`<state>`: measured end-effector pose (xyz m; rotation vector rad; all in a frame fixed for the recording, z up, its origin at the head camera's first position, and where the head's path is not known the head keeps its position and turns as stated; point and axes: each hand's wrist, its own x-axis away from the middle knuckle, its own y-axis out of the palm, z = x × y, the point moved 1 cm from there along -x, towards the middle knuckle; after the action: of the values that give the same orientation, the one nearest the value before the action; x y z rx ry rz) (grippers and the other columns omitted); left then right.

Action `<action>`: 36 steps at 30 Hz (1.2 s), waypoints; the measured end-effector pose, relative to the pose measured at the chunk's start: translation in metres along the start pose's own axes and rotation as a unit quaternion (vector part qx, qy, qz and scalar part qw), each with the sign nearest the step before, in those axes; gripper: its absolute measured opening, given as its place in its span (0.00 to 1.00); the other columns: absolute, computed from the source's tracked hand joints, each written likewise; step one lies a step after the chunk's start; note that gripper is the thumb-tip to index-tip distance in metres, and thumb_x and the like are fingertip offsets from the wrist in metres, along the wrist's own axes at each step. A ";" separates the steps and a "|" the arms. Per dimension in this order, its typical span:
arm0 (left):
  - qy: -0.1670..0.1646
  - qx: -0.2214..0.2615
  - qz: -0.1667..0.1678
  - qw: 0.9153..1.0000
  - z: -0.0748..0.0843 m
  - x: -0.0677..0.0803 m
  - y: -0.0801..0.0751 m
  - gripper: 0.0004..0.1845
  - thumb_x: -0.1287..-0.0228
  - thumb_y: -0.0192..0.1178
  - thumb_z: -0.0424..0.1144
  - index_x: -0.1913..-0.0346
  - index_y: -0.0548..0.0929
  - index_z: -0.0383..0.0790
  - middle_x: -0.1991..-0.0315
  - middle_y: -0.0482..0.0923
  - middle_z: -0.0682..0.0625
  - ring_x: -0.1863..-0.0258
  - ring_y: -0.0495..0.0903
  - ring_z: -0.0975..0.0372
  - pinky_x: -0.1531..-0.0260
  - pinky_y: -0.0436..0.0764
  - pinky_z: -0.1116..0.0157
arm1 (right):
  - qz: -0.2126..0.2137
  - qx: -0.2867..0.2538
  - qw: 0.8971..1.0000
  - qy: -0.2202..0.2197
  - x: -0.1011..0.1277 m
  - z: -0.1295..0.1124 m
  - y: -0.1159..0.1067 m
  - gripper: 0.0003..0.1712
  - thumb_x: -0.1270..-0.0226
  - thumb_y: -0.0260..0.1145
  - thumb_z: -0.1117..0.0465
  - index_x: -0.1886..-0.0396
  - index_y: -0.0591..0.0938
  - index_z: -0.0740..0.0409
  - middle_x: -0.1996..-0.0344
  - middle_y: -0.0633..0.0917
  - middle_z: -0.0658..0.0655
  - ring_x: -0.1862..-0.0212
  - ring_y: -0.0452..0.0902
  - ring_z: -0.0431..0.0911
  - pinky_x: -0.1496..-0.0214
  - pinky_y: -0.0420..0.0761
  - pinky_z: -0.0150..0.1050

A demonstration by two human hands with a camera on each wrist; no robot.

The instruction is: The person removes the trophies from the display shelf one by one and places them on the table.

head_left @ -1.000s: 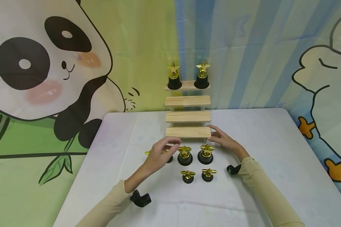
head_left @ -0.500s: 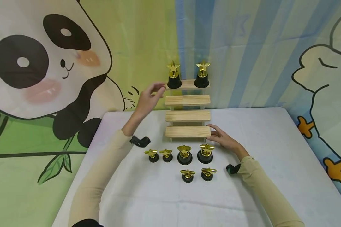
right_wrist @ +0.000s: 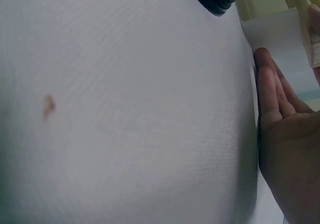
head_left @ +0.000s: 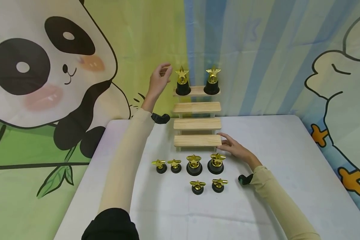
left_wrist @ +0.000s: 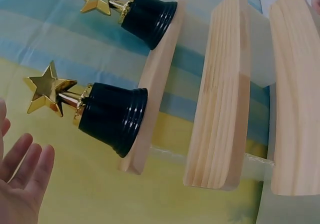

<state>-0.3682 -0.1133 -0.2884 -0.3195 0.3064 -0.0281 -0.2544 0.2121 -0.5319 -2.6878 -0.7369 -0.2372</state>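
Left hand (head_left: 159, 80) raised at upper centre of the head view, just left of the left star trophy (head_left: 182, 82) on the top step of the wooden stepped stand (head_left: 197, 107); fingers (left_wrist: 27, 156) loose and released, grasping nothing, apart from the trophy in the left wrist view. Right hand (head_left: 235, 149) flat on the table (head_left: 288, 160) at centre frame, fingers straight, fingertips touching the right end of the lowest step (head_left: 197, 140); nothing grasped.

Second tall trophy (head_left: 212, 82) on the same top step, to the right. 3 lower steps bare. 6 more trophies on the table below the stand: 2 small ones (head_left: 167, 166) at left, 2 larger ones (head_left: 205, 164) in the middle, 2 small ones (head_left: 207, 186) nearest the lower edge.

Likely step in hand: taking or adjusting the left trophy on the top step. For a sound grasp, best to close round the black ribbed base (left_wrist: 112, 116), not the thin gold stem or star. Approach from the left side, level with the step. Base close to the step's left end and front edge: risk of tipping off with any sideways nudge. Lift straight up before drawing away. Right hand steadying the stand useful, since narrow and tall.
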 end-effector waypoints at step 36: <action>0.098 -0.076 -0.002 0.992 -0.031 -0.029 0.036 0.21 0.32 0.60 0.47 0.39 0.77 0.46 0.43 0.79 0.49 0.46 0.79 0.59 0.44 0.78 0.67 | -0.004 -0.024 1.000 -0.017 0.000 0.002 0.002 0.41 0.28 0.60 0.49 0.23 0.50 0.42 0.32 0.69 0.69 0.30 0.64 0.63 0.28 0.61 0.63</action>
<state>-0.4057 -0.0863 -0.3197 -0.4702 0.5046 -0.0397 -0.2531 0.2114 -0.5340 -2.7412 -0.7610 -0.2155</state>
